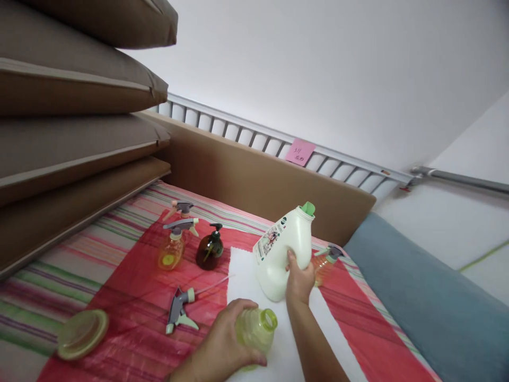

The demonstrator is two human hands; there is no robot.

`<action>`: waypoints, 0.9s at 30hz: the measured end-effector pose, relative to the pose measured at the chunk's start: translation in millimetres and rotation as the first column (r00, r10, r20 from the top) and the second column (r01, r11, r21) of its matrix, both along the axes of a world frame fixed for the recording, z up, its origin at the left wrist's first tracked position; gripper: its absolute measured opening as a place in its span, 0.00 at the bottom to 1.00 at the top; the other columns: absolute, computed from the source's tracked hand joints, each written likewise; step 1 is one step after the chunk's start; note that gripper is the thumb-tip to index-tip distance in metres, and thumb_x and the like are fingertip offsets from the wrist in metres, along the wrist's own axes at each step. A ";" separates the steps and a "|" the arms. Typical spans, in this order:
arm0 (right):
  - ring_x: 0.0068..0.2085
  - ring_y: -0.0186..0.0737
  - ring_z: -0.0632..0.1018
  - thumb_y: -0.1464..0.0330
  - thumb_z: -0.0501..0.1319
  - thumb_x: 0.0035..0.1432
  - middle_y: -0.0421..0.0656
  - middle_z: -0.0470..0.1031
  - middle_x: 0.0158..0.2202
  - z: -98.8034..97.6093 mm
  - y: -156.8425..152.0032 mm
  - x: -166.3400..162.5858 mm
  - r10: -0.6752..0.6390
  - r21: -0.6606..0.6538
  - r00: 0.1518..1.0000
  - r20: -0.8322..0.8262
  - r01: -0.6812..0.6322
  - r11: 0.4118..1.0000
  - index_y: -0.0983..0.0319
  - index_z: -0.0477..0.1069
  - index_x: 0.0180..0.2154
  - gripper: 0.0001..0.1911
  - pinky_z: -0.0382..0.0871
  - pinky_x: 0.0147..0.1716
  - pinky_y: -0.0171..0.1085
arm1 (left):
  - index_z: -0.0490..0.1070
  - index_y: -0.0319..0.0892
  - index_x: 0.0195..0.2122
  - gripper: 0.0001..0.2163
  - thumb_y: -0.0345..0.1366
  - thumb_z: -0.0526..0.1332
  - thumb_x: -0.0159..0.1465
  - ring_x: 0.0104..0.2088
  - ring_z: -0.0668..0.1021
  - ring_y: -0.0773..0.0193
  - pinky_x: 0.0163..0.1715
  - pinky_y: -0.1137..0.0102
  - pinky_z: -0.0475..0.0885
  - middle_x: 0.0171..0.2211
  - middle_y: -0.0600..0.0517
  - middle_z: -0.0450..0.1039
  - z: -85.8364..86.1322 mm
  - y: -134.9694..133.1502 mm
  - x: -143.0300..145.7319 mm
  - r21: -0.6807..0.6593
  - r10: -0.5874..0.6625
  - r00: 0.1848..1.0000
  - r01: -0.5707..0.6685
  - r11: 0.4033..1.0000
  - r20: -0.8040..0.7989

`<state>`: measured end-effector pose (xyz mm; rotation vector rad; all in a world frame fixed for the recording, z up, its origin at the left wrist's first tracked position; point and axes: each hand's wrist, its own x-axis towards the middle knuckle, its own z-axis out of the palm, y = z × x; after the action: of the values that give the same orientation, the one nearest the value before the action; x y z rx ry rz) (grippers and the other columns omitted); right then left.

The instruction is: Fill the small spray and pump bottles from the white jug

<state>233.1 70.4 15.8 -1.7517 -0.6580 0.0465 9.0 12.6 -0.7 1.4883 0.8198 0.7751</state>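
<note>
My left hand [228,337] is wrapped round a yellow-green clear bottle [256,331], whose mouth is uncapped and tilts toward the right. My right hand [299,278] grips the handle of a big white detergent jug [278,254]. The jug leans to the right, its green spout [308,208] uppermost and its printed label facing left. The two vessels are apart. Left of the bottle, a grey and green spray trigger head [181,310] lies on the red sheet, its thin tube pointing right. Beneath the bottle and jug is a white cloth or paper [242,270].
Spray bottles [172,252] and a brown pump bottle [210,248] stand at the back left. Another spray bottle [324,265] is behind the jug. A round lid [82,334] lies front left. Stacked cushions [79,132] rise at left; a brown board [254,170] and radiator [217,126] stand behind.
</note>
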 end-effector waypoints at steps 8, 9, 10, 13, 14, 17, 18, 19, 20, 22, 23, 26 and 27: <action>0.33 0.48 0.75 0.49 0.61 0.42 0.45 0.75 0.28 -26.3 20.6 -10.1 0.032 -0.055 0.999 0.030 -0.030 0.998 0.62 0.64 0.35 0.26 0.68 0.35 0.42 | 0.69 0.45 0.45 0.35 0.36 0.74 0.33 0.43 0.73 0.56 0.44 0.67 0.68 0.43 0.52 0.71 -4.1 -0.9 -3.1 -0.063 -0.013 0.999 0.016 0.998 0.048; 0.34 0.48 0.75 0.50 0.62 0.42 0.45 0.75 0.30 -23.7 16.9 -9.8 0.065 -0.070 0.997 0.034 -0.062 0.996 0.63 0.65 0.35 0.25 0.68 0.36 0.42 | 0.69 0.45 0.45 0.35 0.37 0.75 0.32 0.44 0.73 0.56 0.44 0.66 0.68 0.43 0.52 0.71 -4.7 -2.0 -3.3 -0.063 -0.007 0.998 0.011 0.998 0.059; 0.35 0.48 0.75 0.51 0.61 0.43 0.46 0.75 0.31 -20.0 11.5 -9.7 0.102 -0.082 0.994 0.039 -0.099 0.992 0.63 0.65 0.36 0.25 0.68 0.36 0.42 | 0.69 0.46 0.45 0.35 0.38 0.75 0.32 0.44 0.72 0.56 0.45 0.66 0.68 0.43 0.52 0.71 -5.0 -3.2 -3.6 -0.058 0.001 0.998 0.003 0.998 0.068; 0.42 0.47 0.74 0.53 0.59 0.48 0.51 0.72 0.43 -8.8 -16.2 -12.0 0.189 -0.061 0.979 0.073 -0.185 0.981 0.65 0.63 0.45 0.27 0.67 0.41 0.42 | 0.70 0.46 0.44 0.35 0.39 0.75 0.31 0.43 0.73 0.56 0.45 0.64 0.68 0.43 0.51 0.71 -3.2 -5.3 -6.4 -0.021 0.021 0.997 -0.020 1.000 0.070; 0.46 0.47 0.73 0.53 0.57 0.50 0.52 0.69 0.48 -7.4 -28.9 -14.3 0.187 -0.039 0.978 0.094 -0.184 0.982 0.64 0.60 0.49 0.29 0.66 0.43 0.42 | 0.71 0.46 0.44 0.34 0.39 0.75 0.32 0.43 0.73 0.56 0.45 0.64 0.68 0.43 0.51 0.71 -1.5 -5.3 -8.4 -0.006 0.026 0.998 -0.026 1.000 0.064; 0.47 0.48 0.72 0.56 0.55 0.54 0.51 0.68 0.49 -17.3 -69.2 -29.6 0.194 -0.126 0.964 0.183 -0.173 0.977 0.62 0.62 0.49 0.24 0.64 0.47 0.46 | 0.71 0.44 0.43 0.34 0.38 0.75 0.31 0.43 0.73 0.55 0.45 0.63 0.68 0.42 0.49 0.71 6.8 -2.9 -19.3 0.038 0.054 0.995 -0.058 0.998 0.083; 0.44 0.48 0.73 0.57 0.55 0.54 0.50 0.71 0.45 -24.9 -80.1 -38.3 0.276 -0.220 0.938 0.212 -0.229 0.948 0.62 0.65 0.45 0.21 0.65 0.46 0.47 | 0.71 0.44 0.43 0.33 0.37 0.75 0.32 0.43 0.73 0.55 0.45 0.63 0.68 0.43 0.49 0.72 10.6 -1.1 -24.7 0.052 0.066 0.992 -0.072 0.996 0.104; 0.41 0.48 0.74 0.58 0.55 0.54 0.49 0.73 0.42 -33.4 -88.2 -48.8 0.382 -0.292 0.891 0.244 -0.308 0.905 0.62 0.68 0.42 0.18 0.66 0.45 0.47 | 0.71 0.44 0.43 0.33 0.36 0.75 0.33 0.43 0.73 0.55 0.46 0.63 0.68 0.43 0.49 0.72 14.6 1.2 -30.9 0.068 0.082 0.989 -0.091 0.993 0.125; 0.39 0.48 0.74 0.59 0.54 0.54 0.49 0.74 0.39 -41.7 -92.8 -61.0 0.505 -0.324 0.819 0.271 -0.417 0.849 0.62 0.69 0.40 0.16 0.68 0.43 0.47 | 0.70 0.44 0.43 0.32 0.35 0.75 0.34 0.44 0.73 0.56 0.47 0.64 0.67 0.43 0.50 0.72 18.6 4.0 -37.7 0.085 0.102 0.984 -0.115 0.990 0.143; 0.41 0.47 0.74 0.63 0.53 0.56 0.46 0.74 0.39 -53.5 -91.0 -89.3 0.731 -0.373 0.602 0.321 -0.629 0.682 0.59 0.70 0.41 0.13 0.68 0.42 0.46 | 0.70 0.44 0.44 0.30 0.32 0.74 0.37 0.45 0.73 0.57 0.48 0.65 0.66 0.43 0.51 0.73 25.8 10.9 -52.9 0.118 0.155 0.975 -0.175 0.977 0.160; 0.43 0.46 0.74 0.66 0.51 0.58 0.45 0.75 0.40 -55.6 -85.2 -104.4 0.790 -0.376 0.505 0.349 -0.696 0.611 0.57 0.69 0.43 0.13 0.68 0.43 0.45 | 0.70 0.43 0.44 0.29 0.30 0.73 0.37 0.45 0.73 0.57 0.48 0.66 0.66 0.43 0.51 0.73 28.5 14.8 -60.8 0.130 0.189 0.969 -0.210 0.969 0.158; 0.46 0.47 0.72 0.69 0.49 0.60 0.44 0.74 0.44 -48.2 -57.7 -146.7 0.876 -0.379 0.340 0.343 -0.803 0.460 0.53 0.66 0.50 0.18 0.67 0.45 0.48 | 0.68 0.42 0.44 0.27 0.27 0.70 0.40 0.46 0.73 0.56 0.48 0.64 0.67 0.44 0.50 0.73 32.2 26.9 -83.2 0.143 0.278 0.948 -0.300 0.943 0.156; 0.46 0.47 0.73 0.69 0.49 0.60 0.44 0.74 0.44 -43.8 -48.2 -158.4 0.886 -0.374 0.309 0.345 -0.821 0.432 0.53 0.65 0.51 0.18 0.67 0.45 0.47 | 0.68 0.42 0.44 0.26 0.27 0.69 0.41 0.46 0.73 0.55 0.48 0.64 0.67 0.43 0.49 0.73 32.1 30.6 -89.8 0.143 0.301 0.940 -0.325 0.935 0.163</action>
<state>74.7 22.2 -28.0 -1.2996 -2.0164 0.4023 -80.8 43.2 31.5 1.4485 0.9168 1.1996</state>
